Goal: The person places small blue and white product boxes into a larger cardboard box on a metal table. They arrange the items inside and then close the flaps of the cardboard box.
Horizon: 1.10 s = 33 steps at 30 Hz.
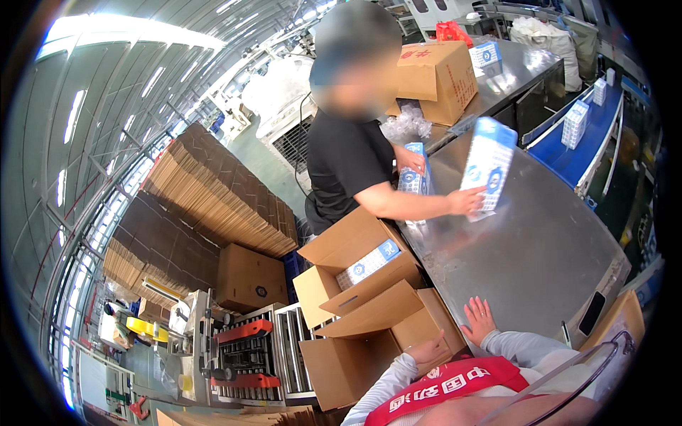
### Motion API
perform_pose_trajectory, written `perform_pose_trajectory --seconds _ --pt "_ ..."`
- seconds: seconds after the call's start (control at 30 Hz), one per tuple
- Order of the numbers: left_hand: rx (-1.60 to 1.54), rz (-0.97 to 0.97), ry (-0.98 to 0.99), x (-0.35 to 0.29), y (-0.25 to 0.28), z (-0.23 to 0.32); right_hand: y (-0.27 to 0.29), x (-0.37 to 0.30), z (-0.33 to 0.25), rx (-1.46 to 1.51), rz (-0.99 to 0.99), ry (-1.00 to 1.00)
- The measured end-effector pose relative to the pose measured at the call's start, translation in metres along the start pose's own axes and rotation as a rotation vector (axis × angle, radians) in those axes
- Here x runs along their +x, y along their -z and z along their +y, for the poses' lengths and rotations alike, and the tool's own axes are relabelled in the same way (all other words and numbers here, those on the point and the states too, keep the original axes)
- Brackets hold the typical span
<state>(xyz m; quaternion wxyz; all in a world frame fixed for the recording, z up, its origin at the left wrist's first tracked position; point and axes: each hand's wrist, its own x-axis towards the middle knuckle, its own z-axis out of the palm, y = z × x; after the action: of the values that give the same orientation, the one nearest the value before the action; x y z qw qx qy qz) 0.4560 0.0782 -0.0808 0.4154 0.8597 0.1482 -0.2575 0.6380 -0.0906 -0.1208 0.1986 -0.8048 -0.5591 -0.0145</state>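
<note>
My left hand (pixel 428 349) is at the near side of an open, empty-looking cardboard box (pixel 359 362), over its edge, with fingers stretched out and no object visible in it. My right hand (pixel 480 321) is spread open at the near edge of the steel table (pixel 540 248), holding nothing. Behind the nearer box stands a second open cardboard box (pixel 369 284) with a blue-and-white carton (pixel 369 265) inside. Across the table a co-worker (pixel 355 156) in a black top holds one tilted blue-and-white carton (pixel 489 167) and has the other hand on another carton (pixel 413 174).
A blue conveyor belt (pixel 568 160) at right carries several cartons. A large cardboard box (pixel 437 78) sits at the table's far end. Left are stacks of flattened cardboard (pixel 213 192), a roller conveyor (pixel 288 348) and a red-and-black machine (pixel 245 355). A phone-like dark object (pixel 592 313) lies at the table's right edge.
</note>
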Motion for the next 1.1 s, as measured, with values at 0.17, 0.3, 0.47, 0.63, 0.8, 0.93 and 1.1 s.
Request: perform_pose_trajectory --seconds 0.17,0.3,0.47,0.63,0.8,0.93,1.1 --pt "-0.024 0.004 -0.024 0.003 -0.008 -0.01 0.001 -0.002 -0.001 -0.001 0.009 0.002" --pt "-0.029 0.003 -0.043 0.002 -0.006 -0.003 0.0 -0.003 0.003 -0.011 -0.002 -0.007" --pt "-0.088 0.007 -0.044 -0.003 -0.011 -0.005 0.0 -0.002 -0.001 -0.026 0.0 -0.002" --pt "-0.153 -0.054 -0.072 -0.012 0.005 0.018 0.013 0.0 -0.003 -0.095 0.008 -0.023" --pt "-0.044 -0.071 0.011 -0.007 0.002 0.01 0.01 0.002 -0.003 -0.008 -0.022 -0.042" --pt "-0.065 -0.104 0.03 -0.013 0.006 0.023 0.009 -0.002 0.0 0.003 0.006 -0.048" --pt "-0.066 -0.128 0.048 -0.009 0.002 0.015 0.006 -0.002 0.0 -0.034 0.026 -0.046"
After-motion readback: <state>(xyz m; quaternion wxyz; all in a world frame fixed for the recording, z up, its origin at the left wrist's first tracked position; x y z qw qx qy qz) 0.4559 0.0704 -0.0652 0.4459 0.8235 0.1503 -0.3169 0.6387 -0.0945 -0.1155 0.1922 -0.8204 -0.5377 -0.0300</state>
